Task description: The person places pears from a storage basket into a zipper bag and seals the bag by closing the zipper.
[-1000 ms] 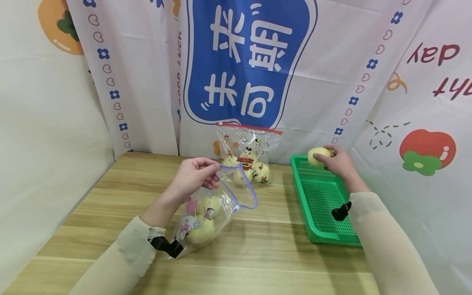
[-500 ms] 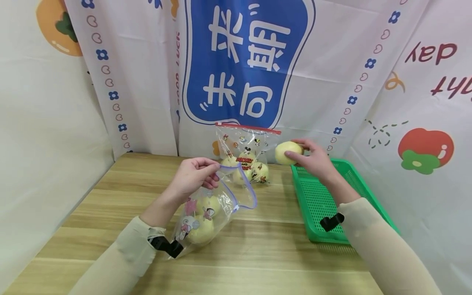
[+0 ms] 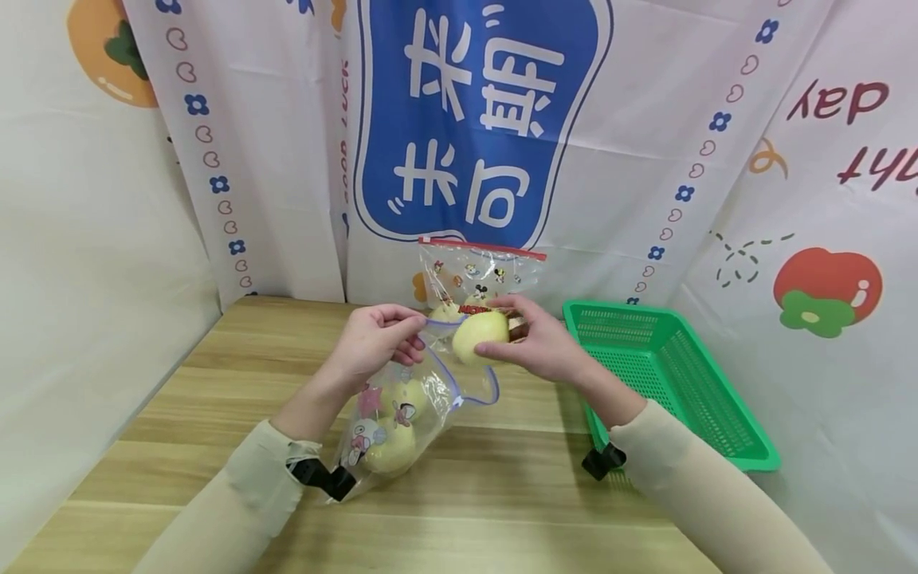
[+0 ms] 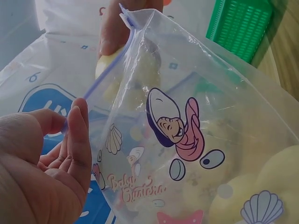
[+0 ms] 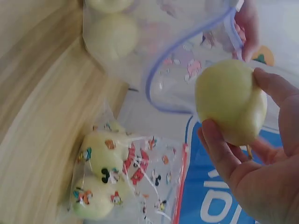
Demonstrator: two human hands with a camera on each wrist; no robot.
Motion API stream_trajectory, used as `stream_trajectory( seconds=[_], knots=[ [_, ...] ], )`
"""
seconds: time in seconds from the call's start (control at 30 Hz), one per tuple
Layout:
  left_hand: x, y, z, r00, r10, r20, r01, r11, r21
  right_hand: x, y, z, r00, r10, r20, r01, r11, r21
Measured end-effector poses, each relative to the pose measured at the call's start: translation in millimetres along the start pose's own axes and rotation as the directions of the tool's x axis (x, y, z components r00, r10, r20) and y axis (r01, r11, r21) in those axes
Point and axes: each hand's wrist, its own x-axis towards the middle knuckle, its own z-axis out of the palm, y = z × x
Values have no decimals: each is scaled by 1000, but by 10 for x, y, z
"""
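Observation:
My right hand (image 3: 538,343) grips a round, pale yellow pear (image 3: 475,336) between thumb and fingers, at the mouth of a clear zip bag (image 3: 437,406) with a purple closure. A short stem shows on the pear (image 5: 231,100) in the right wrist view. My left hand (image 3: 380,339) pinches the bag's purple edge between thumb and forefinger, keeping the mouth spread. Several pale pears (image 3: 390,450) lie in the lower part of this bag, which bears pink and white cartoon prints. Seen from the left wrist, the held pear (image 4: 107,65) is partly behind the clear plastic.
Behind the hands, a second clear bag (image 3: 459,255) with a red closure stands against the printed cloth backdrop (image 3: 287,159), several pears in it. A green plastic basket (image 3: 717,391) sits on the right of the wooden table (image 3: 466,510), partly behind my right forearm.
My right hand has carried the pear leftward from above the green basket, past the red-closure bag, to the purple-edged mouth. My left hand has stayed in place, pinching the edge.

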Motion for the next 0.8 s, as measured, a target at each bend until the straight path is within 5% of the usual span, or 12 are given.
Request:
stream_trajectory(
  seconds=[0.43, 0.8],
  knots=[
    [-19, 2, -29, 1000, 3, -16, -3, 1000, -18, 36, -79, 442, 985, 36, 169, -21, 996, -87],
    [-14, -22, -76, 1000, 2, -22, -3, 999, -48, 27, -95, 430, 981, -15, 194, 24, 999, -46]
  ],
)
